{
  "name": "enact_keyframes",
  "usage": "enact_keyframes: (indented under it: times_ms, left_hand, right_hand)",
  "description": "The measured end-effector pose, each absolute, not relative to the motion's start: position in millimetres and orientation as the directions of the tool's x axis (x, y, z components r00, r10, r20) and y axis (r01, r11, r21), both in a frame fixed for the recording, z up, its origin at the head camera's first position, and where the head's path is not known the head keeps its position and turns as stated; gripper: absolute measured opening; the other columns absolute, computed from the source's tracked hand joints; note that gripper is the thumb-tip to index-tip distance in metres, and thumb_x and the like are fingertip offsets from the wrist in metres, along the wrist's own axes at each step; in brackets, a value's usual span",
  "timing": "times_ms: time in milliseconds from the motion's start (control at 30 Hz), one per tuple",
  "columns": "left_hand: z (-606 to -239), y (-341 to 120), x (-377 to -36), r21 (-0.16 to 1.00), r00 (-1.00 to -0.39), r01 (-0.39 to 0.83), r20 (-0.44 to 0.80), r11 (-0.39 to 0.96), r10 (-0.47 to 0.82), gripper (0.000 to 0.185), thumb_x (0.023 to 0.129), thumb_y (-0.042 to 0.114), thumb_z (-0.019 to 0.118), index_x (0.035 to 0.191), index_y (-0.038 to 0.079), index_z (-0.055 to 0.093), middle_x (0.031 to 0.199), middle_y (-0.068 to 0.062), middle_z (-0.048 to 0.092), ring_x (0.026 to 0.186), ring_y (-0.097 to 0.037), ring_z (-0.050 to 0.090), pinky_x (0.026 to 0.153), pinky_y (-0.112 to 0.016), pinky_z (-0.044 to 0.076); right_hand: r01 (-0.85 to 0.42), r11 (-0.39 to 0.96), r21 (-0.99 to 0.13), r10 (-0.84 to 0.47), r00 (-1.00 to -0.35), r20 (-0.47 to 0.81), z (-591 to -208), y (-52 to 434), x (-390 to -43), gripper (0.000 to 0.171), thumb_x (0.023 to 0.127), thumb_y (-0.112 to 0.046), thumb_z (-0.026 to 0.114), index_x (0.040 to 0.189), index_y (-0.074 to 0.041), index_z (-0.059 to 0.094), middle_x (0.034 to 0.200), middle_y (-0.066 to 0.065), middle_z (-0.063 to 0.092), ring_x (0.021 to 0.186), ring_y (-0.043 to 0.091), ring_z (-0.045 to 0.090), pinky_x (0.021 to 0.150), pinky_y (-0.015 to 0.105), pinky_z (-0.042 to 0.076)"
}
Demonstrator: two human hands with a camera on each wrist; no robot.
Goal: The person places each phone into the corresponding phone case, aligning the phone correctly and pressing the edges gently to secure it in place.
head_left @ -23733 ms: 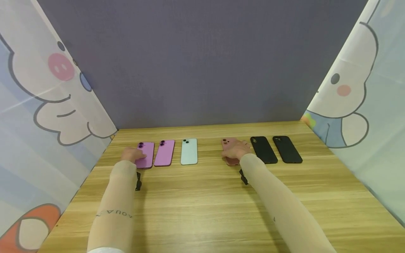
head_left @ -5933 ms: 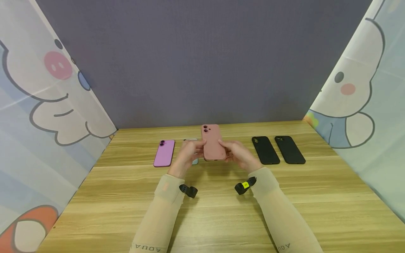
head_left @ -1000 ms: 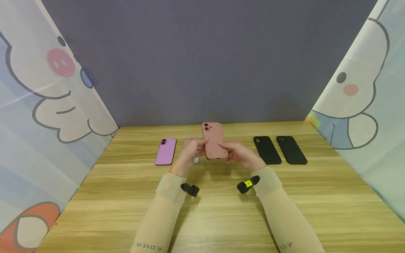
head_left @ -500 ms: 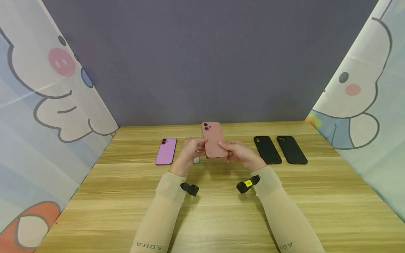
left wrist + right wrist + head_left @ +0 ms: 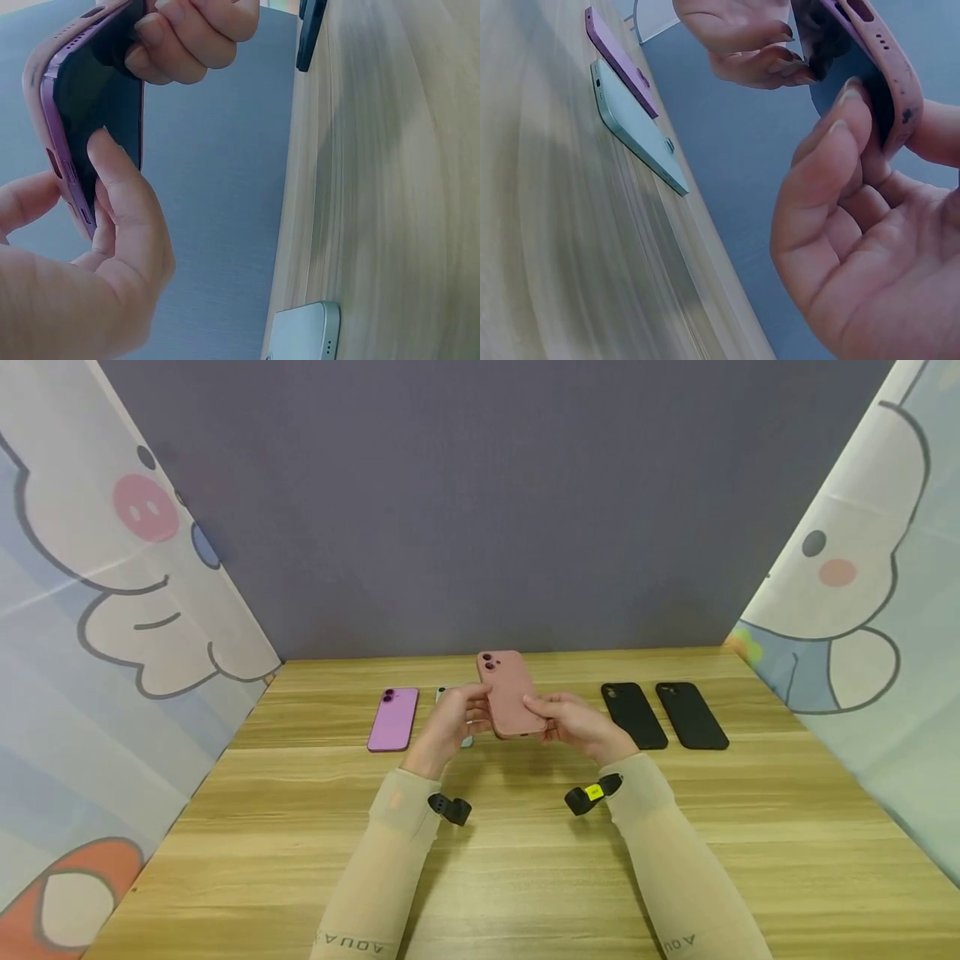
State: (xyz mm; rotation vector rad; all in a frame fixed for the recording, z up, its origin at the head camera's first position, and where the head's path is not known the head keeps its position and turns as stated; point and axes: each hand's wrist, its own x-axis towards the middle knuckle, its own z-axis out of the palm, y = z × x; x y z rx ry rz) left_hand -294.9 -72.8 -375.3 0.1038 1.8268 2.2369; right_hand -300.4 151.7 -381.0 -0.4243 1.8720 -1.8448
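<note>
Wooden table (image 5: pixel 525 877), bearing at its far edge a purple phone (image 5: pixel 393 719) and a mint phone (image 5: pixel 639 127), the latter partly hidden behind the left hand in the head view, and to the right two black cases (image 5: pixel 633 716) lying flat side by side and unfitted. Held above the table's middle, tilted with camera end up: one purple phone in a pink case (image 5: pixel 512 693), pinched along its edges by the left hand (image 5: pixel 452 727) and right hand (image 5: pixel 576 725), fingers curled onto the dark screen. By appearance one phone is cased or nearly seated, two phones and two cases remain
</note>
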Motion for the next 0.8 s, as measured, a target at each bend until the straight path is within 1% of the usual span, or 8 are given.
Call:
enact_keyframes:
  times_ms: [100, 200, 367, 500, 667, 800]
  left_hand:
    - [-375.6, -73.9, -296.2, 0.968, -0.970, -0.145, -0.098, -0.206, 0.224, 0.019, 0.102, 0.022, 0.057, 0.095, 0.005, 0.065, 0.080, -0.004, 0.064, 0.069, -0.017, 0.061, 0.070, -0.031, 0.054]
    - [-376.2, -75.1, -297.5, 0.963, -0.973, -0.149, -0.101, -0.225, 0.208, 0.019, 0.102, 0.021, 0.057, 0.095, 0.006, 0.065, 0.080, -0.004, 0.064, 0.068, -0.016, 0.060, 0.072, -0.032, 0.054]
    - [-375.0, -77.5, -297.2, 0.957, -0.974, -0.167, -0.122, -0.236, 0.192, 0.020, 0.101, 0.024, 0.062, 0.095, 0.006, 0.067, 0.078, -0.004, 0.065, 0.066, -0.014, 0.060, 0.076, -0.034, 0.054]
    - [-373.9, -79.5, -296.7, 0.960, -0.973, -0.178, -0.138, -0.217, 0.187, 0.019, 0.100, 0.024, 0.064, 0.097, 0.006, 0.068, 0.077, -0.003, 0.064, 0.066, -0.014, 0.061, 0.076, -0.034, 0.056]
    - [-373.1, -81.2, -296.2, 0.961, -0.971, -0.181, -0.141, -0.209, 0.194, 0.018, 0.101, 0.021, 0.062, 0.098, 0.004, 0.066, 0.077, -0.005, 0.063, 0.066, -0.016, 0.062, 0.075, -0.032, 0.057]
    - [-372.8, -80.7, -296.1, 0.956, -0.971, -0.182, -0.139, -0.229, 0.193, 0.019, 0.101, 0.021, 0.062, 0.097, 0.003, 0.066, 0.076, -0.005, 0.063, 0.065, -0.016, 0.062, 0.070, -0.029, 0.058]
  right_hand:
    - [0.099, 0.047, -0.994, -0.542, -0.833, -0.109, -380.4, 151.0, -300.9, 0.030, 0.109, -0.027, 0.051, 0.090, -0.012, 0.070, 0.076, -0.001, 0.062, 0.064, 0.012, 0.055, 0.066, 0.029, 0.050]
    - [0.090, 0.056, -0.994, -0.560, -0.822, -0.106, -380.2, 151.3, -301.2, 0.031, 0.109, -0.025, 0.050, 0.087, -0.013, 0.069, 0.074, -0.002, 0.062, 0.063, 0.011, 0.054, 0.066, 0.030, 0.050]
    - [0.112, 0.069, -0.991, -0.567, -0.814, -0.131, -378.6, 152.5, -298.6, 0.033, 0.108, -0.024, 0.051, 0.086, -0.012, 0.071, 0.073, -0.002, 0.065, 0.062, 0.010, 0.056, 0.065, 0.028, 0.050]
    - [0.125, 0.064, -0.990, -0.551, -0.822, -0.140, -378.0, 153.2, -297.5, 0.033, 0.108, -0.027, 0.051, 0.087, -0.013, 0.073, 0.073, -0.003, 0.066, 0.060, 0.010, 0.056, 0.063, 0.028, 0.049]
    - [0.121, 0.040, -0.992, -0.524, -0.842, -0.124, -378.5, 152.5, -297.7, 0.038, 0.108, -0.031, 0.052, 0.083, -0.015, 0.074, 0.070, -0.003, 0.064, 0.058, 0.012, 0.051, 0.064, 0.030, 0.047]
    - [0.136, 0.020, -0.991, -0.489, -0.863, -0.128, -378.4, 151.0, -297.3, 0.038, 0.108, -0.033, 0.052, 0.083, -0.017, 0.077, 0.071, -0.004, 0.066, 0.058, 0.012, 0.051, 0.064, 0.030, 0.046]
